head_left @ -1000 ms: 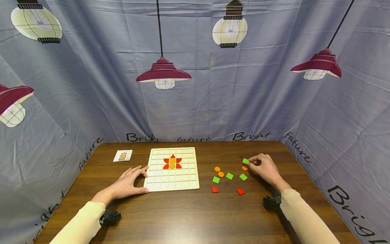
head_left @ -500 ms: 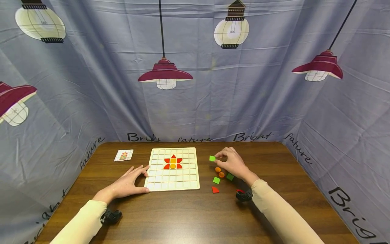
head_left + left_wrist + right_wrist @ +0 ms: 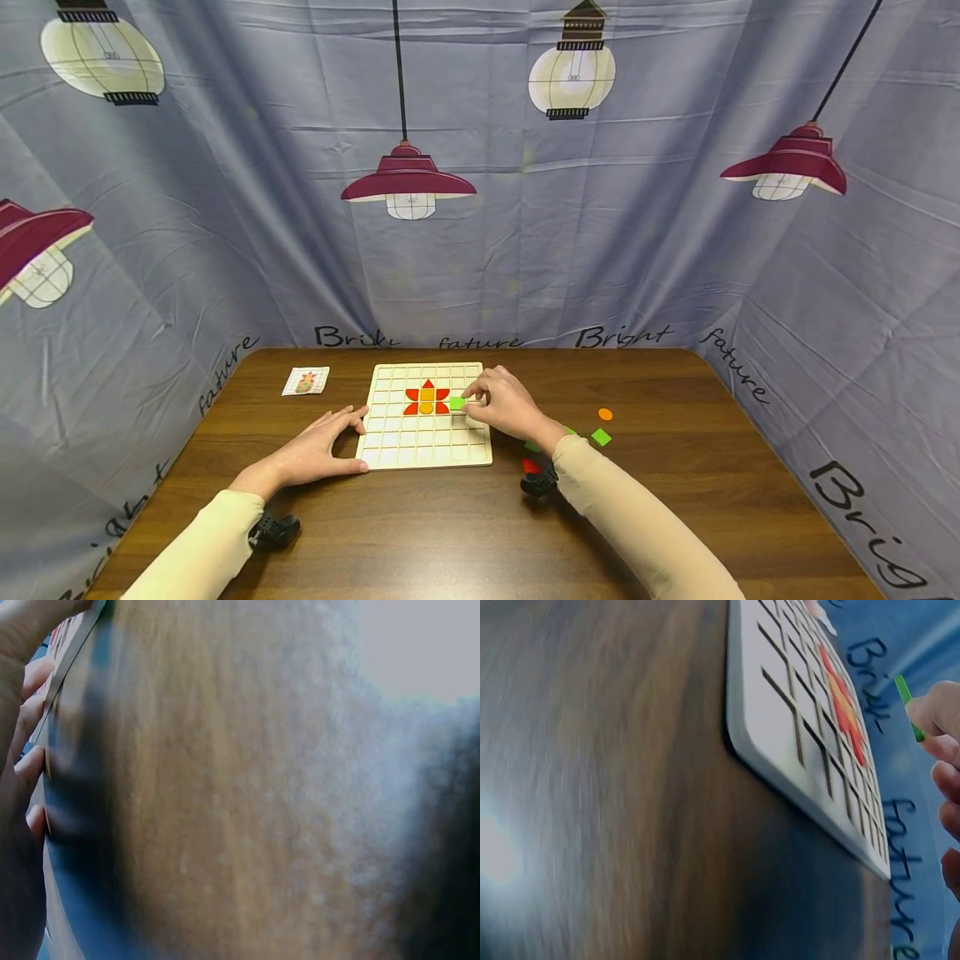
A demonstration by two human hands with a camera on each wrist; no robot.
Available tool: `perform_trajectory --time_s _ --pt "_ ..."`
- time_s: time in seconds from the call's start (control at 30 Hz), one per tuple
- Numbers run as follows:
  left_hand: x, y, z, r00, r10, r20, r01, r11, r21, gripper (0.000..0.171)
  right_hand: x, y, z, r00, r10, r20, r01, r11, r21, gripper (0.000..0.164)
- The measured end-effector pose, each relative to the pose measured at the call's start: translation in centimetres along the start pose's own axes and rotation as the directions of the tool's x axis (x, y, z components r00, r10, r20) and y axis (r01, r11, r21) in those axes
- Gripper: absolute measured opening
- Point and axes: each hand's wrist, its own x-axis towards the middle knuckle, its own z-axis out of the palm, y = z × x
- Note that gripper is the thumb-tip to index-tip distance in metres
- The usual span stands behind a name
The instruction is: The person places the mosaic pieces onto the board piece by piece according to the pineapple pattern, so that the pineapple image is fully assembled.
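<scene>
My right hand pinches a green square tile between thumb and fingers, over the right part of the pale gridded board. In the right wrist view the green tile is held above the board's surface. On the board lie red tiles, an orange square and an orange round tile, set together as a figure. My left hand rests at the board's left edge, thumb and fingers spread and touching it. The left wrist view shows its fingers beside the board's edge.
A small printed card lies at the back left, with a coloured figure on a grid. Right of the board are an orange disc, green squares and a red piece. My right forearm covers some loose tiles. A curtain hangs behind the table.
My right hand has carried the green square leftward from the loose tiles at the right to above the board. The left hand has stayed at the board's edge.
</scene>
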Motion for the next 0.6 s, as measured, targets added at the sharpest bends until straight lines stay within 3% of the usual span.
perform_trajectory --time_s 0.13,0.6 --pt "0.0 0.0 0.0 1.0 0.003 -0.002 -0.003 1.0 -0.002 0.051 0.6 -1.0 1.3 1.0 -0.005 0.031 0.005 1.0 -0.012 0.017" --pt "0.1 -0.2 0.1 1.0 0.007 -0.01 -0.007 1.0 0.007 0.052 1.6 -2.6 4.9 0.999 -0.047 0.025 0.05 0.991 -0.126 0.008"
